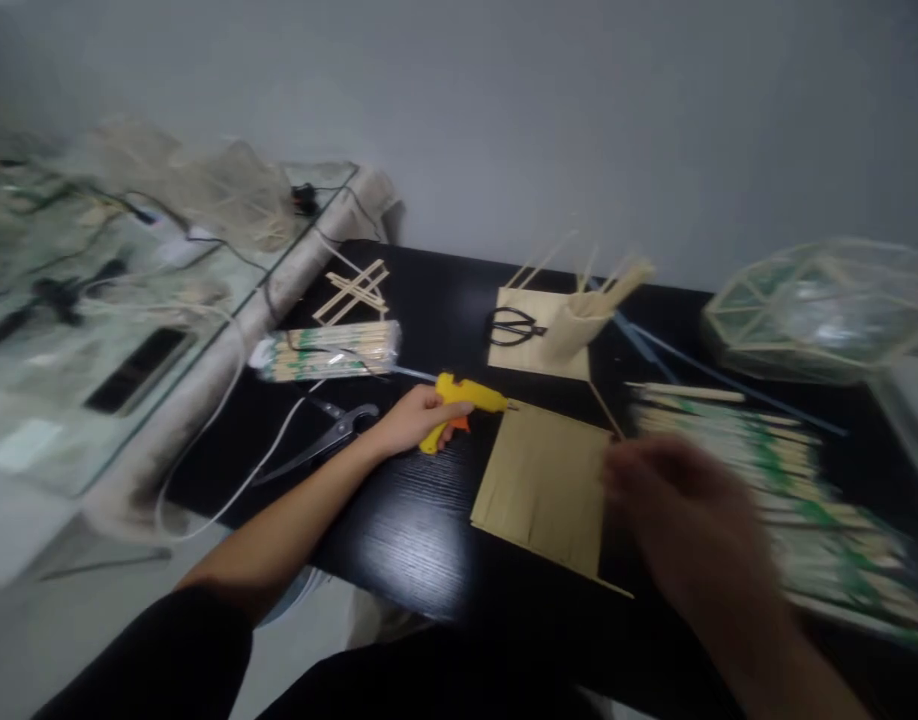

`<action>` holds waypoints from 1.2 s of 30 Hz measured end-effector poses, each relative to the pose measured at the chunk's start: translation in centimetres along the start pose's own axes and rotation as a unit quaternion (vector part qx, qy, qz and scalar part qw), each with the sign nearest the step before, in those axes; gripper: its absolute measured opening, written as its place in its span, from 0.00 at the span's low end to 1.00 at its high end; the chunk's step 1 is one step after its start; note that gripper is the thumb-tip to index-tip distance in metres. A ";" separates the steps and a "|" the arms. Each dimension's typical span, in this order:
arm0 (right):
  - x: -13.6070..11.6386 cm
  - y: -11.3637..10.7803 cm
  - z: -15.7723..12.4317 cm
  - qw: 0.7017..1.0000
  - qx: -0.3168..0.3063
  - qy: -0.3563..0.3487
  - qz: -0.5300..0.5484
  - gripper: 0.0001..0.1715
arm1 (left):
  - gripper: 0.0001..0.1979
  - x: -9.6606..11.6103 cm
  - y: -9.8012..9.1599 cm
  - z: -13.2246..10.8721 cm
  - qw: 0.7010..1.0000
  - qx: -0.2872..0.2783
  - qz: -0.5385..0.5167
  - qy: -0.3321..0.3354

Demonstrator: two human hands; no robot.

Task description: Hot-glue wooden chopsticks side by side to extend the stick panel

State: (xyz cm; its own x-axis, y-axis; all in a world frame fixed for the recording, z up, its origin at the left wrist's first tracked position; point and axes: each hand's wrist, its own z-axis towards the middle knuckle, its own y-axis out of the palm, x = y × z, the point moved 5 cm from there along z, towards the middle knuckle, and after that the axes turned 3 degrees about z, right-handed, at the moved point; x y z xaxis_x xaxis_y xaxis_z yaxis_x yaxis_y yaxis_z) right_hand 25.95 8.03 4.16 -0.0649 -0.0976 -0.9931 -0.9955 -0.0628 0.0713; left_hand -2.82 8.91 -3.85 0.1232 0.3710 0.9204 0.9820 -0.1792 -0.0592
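Note:
A yellow hot glue gun (483,397) with an orange trigger is gripped in my left hand (414,420). Its nozzle points right, at the top left corner of a flat, light wooden panel (545,480) on the black table. My right hand (691,530) is blurred by motion at the panel's right side. Between its fingers it pinches a thin wooden stick (604,406), slanting up and to the left. A second thin strip (615,588) juts out past the panel's lower right corner.
Behind the panel stand a wooden holder with sticks (579,322) and black-handled scissors (513,327). Packs of sticks lie left (331,350) and right (774,470). Pliers (339,430) and a white cable (279,437) are near my left arm. A faceted frame (811,310) stands right.

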 end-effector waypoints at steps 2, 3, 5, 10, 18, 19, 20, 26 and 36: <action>0.9 1.0 0.2 0.997 -0.020 0.057 0.050 0.20 | 0.26 0.0 -0.1 0.1 1.000 -0.002 0.005 0.002; 1.4 1.7 0.4 0.992 -0.034 0.086 0.085 0.20 | 0.27 0.1 -0.1 0.1 1.000 -0.004 0.007 0.001; 2.3 3.0 0.8 0.980 -0.051 0.123 0.148 0.22 | 0.27 0.1 -0.1 0.1 1.000 -0.004 0.008 -0.001; 3.4 4.4 1.2 0.967 -0.090 0.138 0.195 0.20 | 0.28 0.2 -0.2 -0.1 1.000 0.005 0.010 -0.014; 4.6 2.7 2.9 0.989 -0.077 0.078 0.099 0.21 | 0.30 0.0 -0.3 0.0 1.000 0.022 0.003 -0.016; 4.6 2.2 3.3 0.992 -0.069 0.065 0.082 0.22 | 0.30 0.1 -0.3 0.0 1.000 0.023 0.003 -0.012; 4.7 1.6 3.7 0.995 -0.061 0.054 0.061 0.23 | 0.30 0.2 -0.2 0.0 1.000 0.024 0.005 -0.007; 6.1 -1.1 5.7 0.997 -0.044 0.055 -0.022 0.30 | 0.31 0.9 -0.1 -0.2 0.999 0.013 0.031 0.023; 7.2 -0.9 6.4 0.995 -0.030 0.037 0.084 0.34 | 0.28 0.2 -0.9 -0.3 0.997 0.034 0.056 0.049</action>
State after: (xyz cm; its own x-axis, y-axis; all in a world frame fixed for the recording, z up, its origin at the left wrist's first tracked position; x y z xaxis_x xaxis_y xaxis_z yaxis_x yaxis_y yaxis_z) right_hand 25.93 13.70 -3.64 -0.2224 -0.1845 -0.9573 -0.9649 -0.0991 0.2433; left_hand -3.66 8.91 -3.47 0.2211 0.2614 0.9396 0.9707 -0.1516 -0.1863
